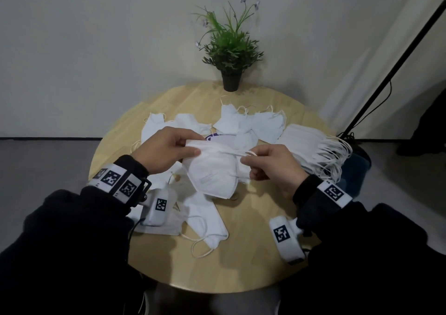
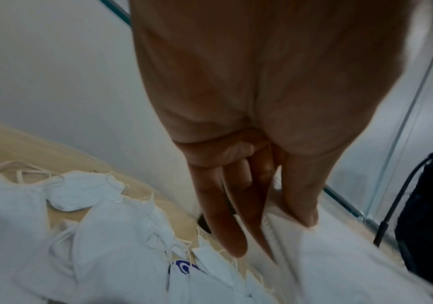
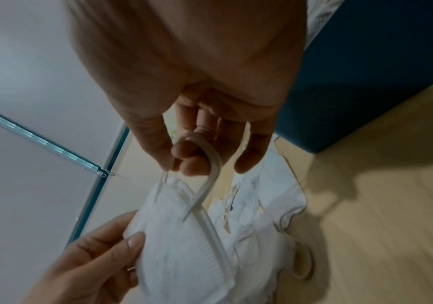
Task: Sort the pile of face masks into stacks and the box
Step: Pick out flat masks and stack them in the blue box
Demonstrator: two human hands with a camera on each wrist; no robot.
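Note:
A white folded face mask (image 1: 212,177) hangs over the middle of the round wooden table (image 1: 253,254), held between both hands. My left hand (image 1: 193,148) pinches its upper left edge, thumb on top; the left wrist view shows the straight fingers (image 2: 232,230) lying against the mask (image 2: 340,263). My right hand (image 1: 246,165) pinches the mask's ear loop (image 3: 214,164) between thumb and fingers, and the mask body (image 3: 179,251) hangs below. Loose folded masks (image 1: 243,124) lie behind the hands. A fanned stack of flat masks (image 1: 311,150) sits at the table's right edge.
More folded masks (image 1: 205,220) lie near my left wrist at the front. A white packet with blue print (image 1: 214,137) peeks out under the pile. A potted plant (image 1: 230,56) stands at the back edge. A dark blue object (image 1: 354,169) sits beside the table, right.

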